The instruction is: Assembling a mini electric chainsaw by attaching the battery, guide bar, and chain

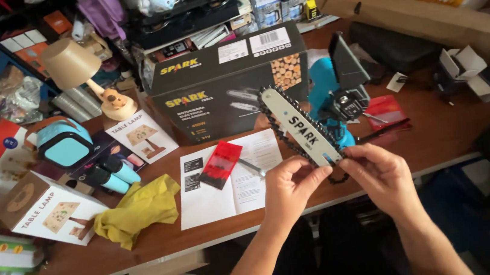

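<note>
Both hands, left hand (289,182) and right hand (382,171), pinch the stiff white chainsaw guide bar (301,126); its loose toothed black chain (281,132) looks sharp above the fingers.

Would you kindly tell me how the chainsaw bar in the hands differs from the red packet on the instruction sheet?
The chainsaw bar is white, long and edged by a black chain; the red packet is short and flat. The bar is held off the table by the left hand and right hand; the packet lies untouched on the instruction sheet. Both slant diagonally.
</note>
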